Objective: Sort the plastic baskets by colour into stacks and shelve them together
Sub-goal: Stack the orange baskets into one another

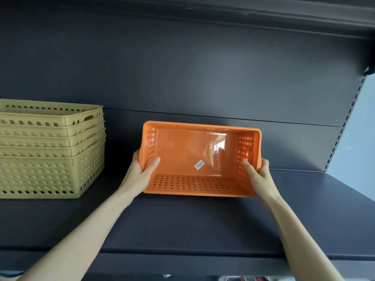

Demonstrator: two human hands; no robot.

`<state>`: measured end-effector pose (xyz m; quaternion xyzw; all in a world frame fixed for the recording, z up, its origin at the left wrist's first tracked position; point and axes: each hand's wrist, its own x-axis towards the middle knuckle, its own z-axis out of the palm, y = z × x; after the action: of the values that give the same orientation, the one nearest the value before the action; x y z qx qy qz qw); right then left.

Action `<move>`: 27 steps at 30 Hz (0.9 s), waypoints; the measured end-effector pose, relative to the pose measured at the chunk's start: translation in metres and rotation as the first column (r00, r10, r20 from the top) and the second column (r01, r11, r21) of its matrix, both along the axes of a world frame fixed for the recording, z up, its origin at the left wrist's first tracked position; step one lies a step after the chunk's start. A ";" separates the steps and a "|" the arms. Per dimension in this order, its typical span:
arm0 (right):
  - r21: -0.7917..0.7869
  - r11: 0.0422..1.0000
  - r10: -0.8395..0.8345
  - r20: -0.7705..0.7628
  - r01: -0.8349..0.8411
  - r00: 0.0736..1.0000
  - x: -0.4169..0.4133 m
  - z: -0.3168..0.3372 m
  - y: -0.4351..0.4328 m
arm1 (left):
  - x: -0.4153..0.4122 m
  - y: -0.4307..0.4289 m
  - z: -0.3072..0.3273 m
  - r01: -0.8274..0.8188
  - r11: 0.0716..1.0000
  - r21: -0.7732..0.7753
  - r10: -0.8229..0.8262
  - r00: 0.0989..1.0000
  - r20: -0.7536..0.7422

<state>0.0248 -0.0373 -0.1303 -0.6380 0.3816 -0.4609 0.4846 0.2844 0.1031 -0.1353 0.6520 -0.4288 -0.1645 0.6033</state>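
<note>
An orange perforated plastic basket [194, 153] is tipped with its open side facing me, its lower long wall near or on the dark shelf [182, 224]. A small white barcode sticker sits on its glossy bottom. My left hand [142, 169] grips its left end wall, thumb inside. My right hand [258, 173] grips the right end wall the same way. To the left stands a nested stack of several olive-yellow perforated baskets [50, 151], upright on the same shelf and apart from the orange one.
The shelf has a dark back panel [203, 78] and another shelf overhead [263, 15]. A slotted upright [345, 126] bounds the right side. Bare shelf surface lies between the stack and the orange basket and to its right.
</note>
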 end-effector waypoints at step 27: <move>-0.251 0.956 0.173 0.057 -0.153 0.983 0.011 0.002 0.022 | 0.001 0.026 0.010 -0.024 0.951 -0.308 -0.007 0.995 -0.100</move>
<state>0.0362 -0.0150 -0.1284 -0.7037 0.2485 -0.4876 0.4531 0.2853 0.1293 -0.1248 0.5426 -0.4157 -0.1250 0.7191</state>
